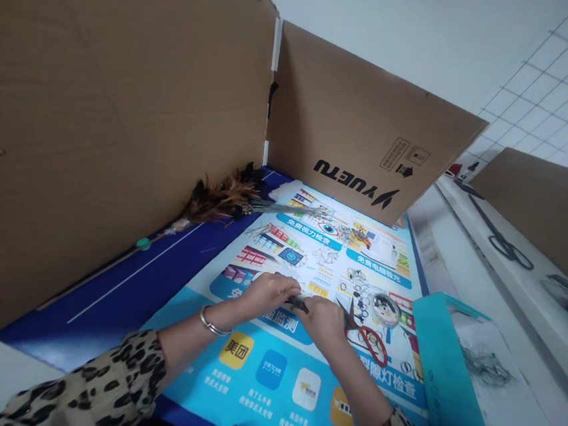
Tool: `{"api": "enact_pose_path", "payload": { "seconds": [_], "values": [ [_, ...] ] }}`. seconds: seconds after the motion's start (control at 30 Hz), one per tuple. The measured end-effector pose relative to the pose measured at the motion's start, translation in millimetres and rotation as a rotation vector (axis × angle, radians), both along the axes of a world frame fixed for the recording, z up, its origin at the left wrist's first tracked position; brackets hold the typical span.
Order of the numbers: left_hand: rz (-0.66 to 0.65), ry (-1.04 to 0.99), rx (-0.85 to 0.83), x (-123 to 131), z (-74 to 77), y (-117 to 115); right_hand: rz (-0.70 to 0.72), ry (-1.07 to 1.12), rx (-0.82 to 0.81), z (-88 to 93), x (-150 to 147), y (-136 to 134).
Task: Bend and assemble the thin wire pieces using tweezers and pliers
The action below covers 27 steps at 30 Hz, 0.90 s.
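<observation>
My left hand [269, 293] and my right hand [322, 322] meet over a printed blue poster [278, 380] on the table. Both pinch a small dark metal piece [297, 303] between their fingertips; what it is I cannot make out. A silver bangle [211, 324] sits on my left wrist, and both sleeves are leopard print. Red-handled scissors [365, 333] lie just right of my right hand. Several small metal clips and rings [357, 292] are scattered on the poster beyond the hands.
Tall cardboard walls [112, 123] stand at the left and back. A feather duster [215, 201] lies along the left wall. A teal box [448, 383] with wire pieces sits at right. Black scissors [505, 242] rest on the white ledge.
</observation>
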<state>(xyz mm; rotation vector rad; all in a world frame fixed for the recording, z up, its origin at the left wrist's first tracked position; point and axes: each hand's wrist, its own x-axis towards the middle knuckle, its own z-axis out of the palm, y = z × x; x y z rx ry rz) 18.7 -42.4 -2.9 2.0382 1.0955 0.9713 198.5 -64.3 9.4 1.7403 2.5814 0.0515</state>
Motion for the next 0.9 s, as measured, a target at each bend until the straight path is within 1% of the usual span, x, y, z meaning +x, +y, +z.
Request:
{"api": "enact_pose_path", "payload": {
  "seconds": [0.1,0.3,0.37,0.43,0.5,0.57,0.63,0.73,0.8,0.9],
  "values": [
    [-0.029,0.003,-0.002,-1,-0.5,1,-0.012,0.013,-0.062,1.2,0,0],
    [-0.078,0.076,0.085,-1,-6.3,1,-0.033,0.064,-0.206,0.2,3,2],
    [-0.053,0.069,0.077,-1,-5.9,2,-0.03,0.083,-0.179,-1.6,2,2],
    [0.015,0.029,0.046,-1,-3.5,3,-0.02,0.116,-0.1,-4.5,0,0],
    [0.085,-0.049,-0.013,-3,-0.1,6,-0.003,0.158,-0.019,-8.3,-2,-2],
    [0.135,-0.155,-0.105,-5,2.8,10,0.009,0.213,0.029,-12.7,-3,-2],
    [0.157,-0.258,-0.205,-7,4.1,14,-0.002,0.316,0.065,-17.0,-2,-1],
    [0.162,-0.352,-0.318,-7,3.1,16,-0.064,0.575,0.096,-21.4,2,3],
    [0.146,-0.388,-0.383,-5,1.6,15,-0.114,0.776,0.056,-21.9,4,5],
    [0.095,-0.426,-0.501,0,-0.1,10,-0.128,1.024,-0.082,-19.9,6,6]
  ]
}}
